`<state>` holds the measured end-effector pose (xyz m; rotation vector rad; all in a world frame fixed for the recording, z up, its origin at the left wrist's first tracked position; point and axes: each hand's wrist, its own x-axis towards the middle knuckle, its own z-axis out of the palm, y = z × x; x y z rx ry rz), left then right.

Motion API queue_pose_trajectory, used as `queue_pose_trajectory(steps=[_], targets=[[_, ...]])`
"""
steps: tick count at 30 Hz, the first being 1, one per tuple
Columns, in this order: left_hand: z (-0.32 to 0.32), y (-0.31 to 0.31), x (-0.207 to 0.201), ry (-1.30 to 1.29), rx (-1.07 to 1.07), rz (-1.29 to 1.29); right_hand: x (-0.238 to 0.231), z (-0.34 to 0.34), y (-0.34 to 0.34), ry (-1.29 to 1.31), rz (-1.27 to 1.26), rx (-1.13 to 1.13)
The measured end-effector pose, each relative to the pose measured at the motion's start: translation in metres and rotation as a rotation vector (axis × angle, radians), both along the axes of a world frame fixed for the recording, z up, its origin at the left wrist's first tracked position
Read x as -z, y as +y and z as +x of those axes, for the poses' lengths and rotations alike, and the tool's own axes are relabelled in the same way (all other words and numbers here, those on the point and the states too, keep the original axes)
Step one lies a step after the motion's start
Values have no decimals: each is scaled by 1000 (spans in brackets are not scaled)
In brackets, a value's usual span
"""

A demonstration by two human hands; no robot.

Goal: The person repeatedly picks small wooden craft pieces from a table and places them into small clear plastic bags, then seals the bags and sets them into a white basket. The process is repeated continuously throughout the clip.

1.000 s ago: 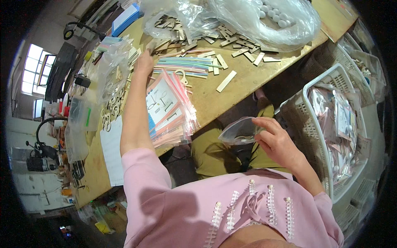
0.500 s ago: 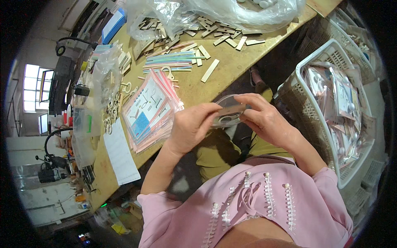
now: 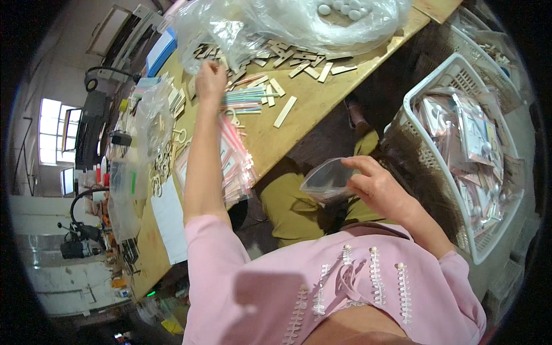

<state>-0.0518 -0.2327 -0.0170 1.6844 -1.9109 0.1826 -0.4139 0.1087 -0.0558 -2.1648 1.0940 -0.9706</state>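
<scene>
My left hand (image 3: pixel 210 85) is stretched out over the table at the near left end of a heap of small flat wooden pieces (image 3: pixel 282 54). Its fingers are bent together, and whatever they may hold is hidden. Over my lap, my right hand (image 3: pixel 376 185) pinches the rim of a clear plastic bag (image 3: pixel 325 179), which hangs partly spread. Beneath my left forearm lies a stack of printed cards in pink-edged clear sleeves (image 3: pixel 234 167). Beyond that stack are thin coloured straws (image 3: pixel 246 100) and a wooden ring-ended piece (image 3: pixel 232 116).
Right of me stands a white plastic basket (image 3: pixel 415 115) full of filled clear packets (image 3: pixel 468 144). A large clear bag with white balls (image 3: pixel 340 8) rests at the table's far side. White paper (image 3: pixel 168 224) and wooden rings (image 3: pixel 158 172) lie at the left.
My left hand has let go of the clear bag and moved up and left to the wooden pieces. My right hand still holds the bag, now slightly lower.
</scene>
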Motion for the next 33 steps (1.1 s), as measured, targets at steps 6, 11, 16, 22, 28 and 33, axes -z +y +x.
queue_pose_trajectory(steps=[6,11,16,22,28,33], targets=[[5,-58,24,-24,-83,165,11,-9,8,4,32,56],[6,-50,35,349,1,357,17,-16,4,22,62,76],[13,-62,54,307,-26,219,18,-16,1,9,64,47],[12,-59,50,880,-44,41,20,-29,8,-31,83,106],[-85,3,8,473,409,77,23,-41,8,-16,101,133],[-126,10,36,-77,337,89,20,-36,8,11,64,112]])
